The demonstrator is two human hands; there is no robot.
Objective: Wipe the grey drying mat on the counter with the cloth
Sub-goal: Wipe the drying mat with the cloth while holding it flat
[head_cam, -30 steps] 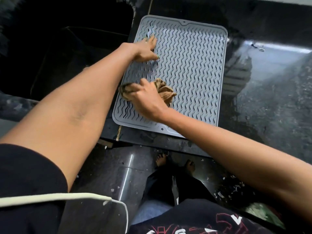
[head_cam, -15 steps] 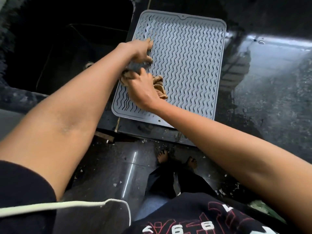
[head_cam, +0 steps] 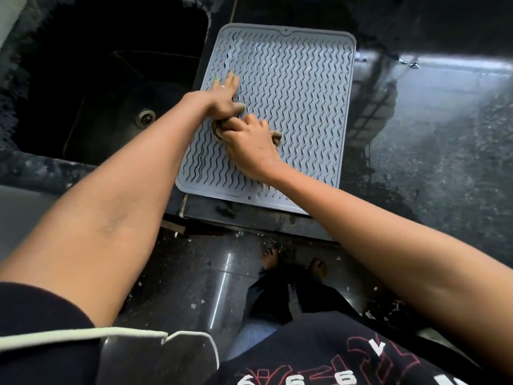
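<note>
A grey drying mat (head_cam: 299,87) with wavy ridges lies on the dark counter, its long side running away from me. My right hand (head_cam: 249,145) presses a crumpled brown cloth (head_cam: 276,137) onto the mat's left-middle part; most of the cloth is hidden under the hand. My left hand (head_cam: 222,95) rests flat on the mat's left side just beyond the right hand, fingers stretched forward, touching the right hand's fingertips.
A dark sink (head_cam: 111,93) with a round drain (head_cam: 145,118) lies directly left of the mat. The wet black counter (head_cam: 430,134) stretches to the right. The counter's front edge runs just below the mat, with my bare feet (head_cam: 270,258) on the floor beneath.
My right hand has slid the cloth up the mat's left side, from the near part towards the left hand. The left hand stayed pressed on the mat's left side.
</note>
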